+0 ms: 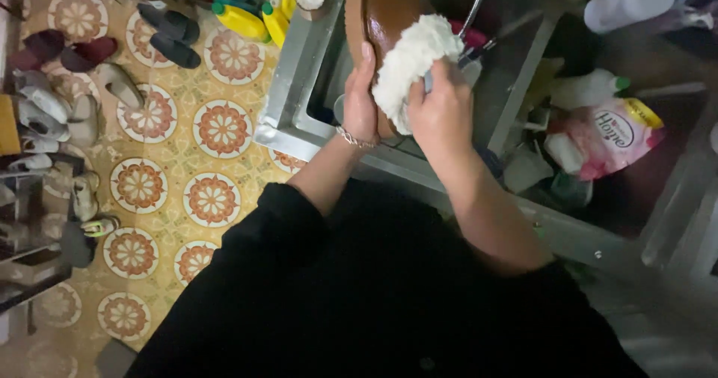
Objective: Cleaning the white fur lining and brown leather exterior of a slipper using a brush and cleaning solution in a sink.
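- The left hand (360, 101) grips the left edge of a round brown glazed dish (383, 8), fingers curled over its rim, holding it tilted above the steel sink (293, 86)
- The right hand (443, 112) closes around a foamy white scrubbing pad (410, 60), pressed on the dish's near right part
- The dish stands inside the sink, close to its left wall; little room left there
- Right of the sink, a pink soft refill pouch (609, 139) lies among bottles
- Far left, yellow plastic bottles (250, 20) sit against the sink's outer edge
- Sandals (168, 34) are scattered on the patterned tile floor (217, 131), which is open near the sink corner
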